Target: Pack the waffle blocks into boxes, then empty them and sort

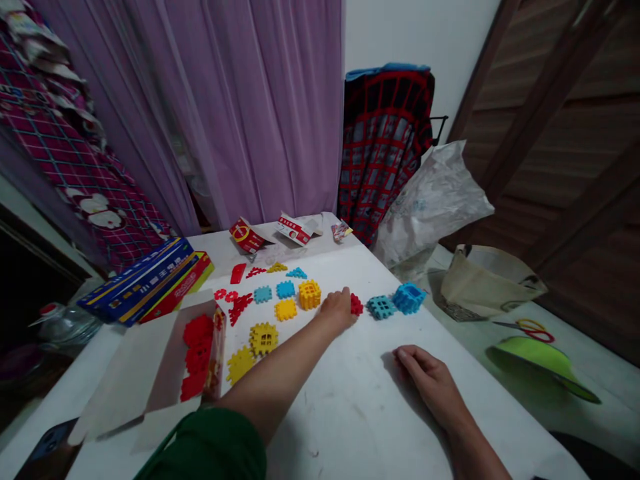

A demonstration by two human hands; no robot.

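Observation:
My left hand [338,311] reaches across the white table, its fingers closed on a red building block [356,305] that shows between thumb and forefinger. Just left of it stands a yellow cube of joined blocks [309,294]. To its right sit a teal block piece [381,307] and a blue block cube [409,298]. My right hand [425,377] rests on its side on the table, fingers curled in, with nothing visible in them. Flat yellow pieces [263,339], blue pieces [285,289] and small red pieces [240,307] lie toward the left.
An open white box [165,367] with red blocks [197,350] stands at left, near blue boxes [140,277] and a phone [50,447]. Torn red-and-white card [295,229] lies at the back. Beyond the right edge are scissors [535,330], a fabric bag [490,280] and a plastic bag [430,200].

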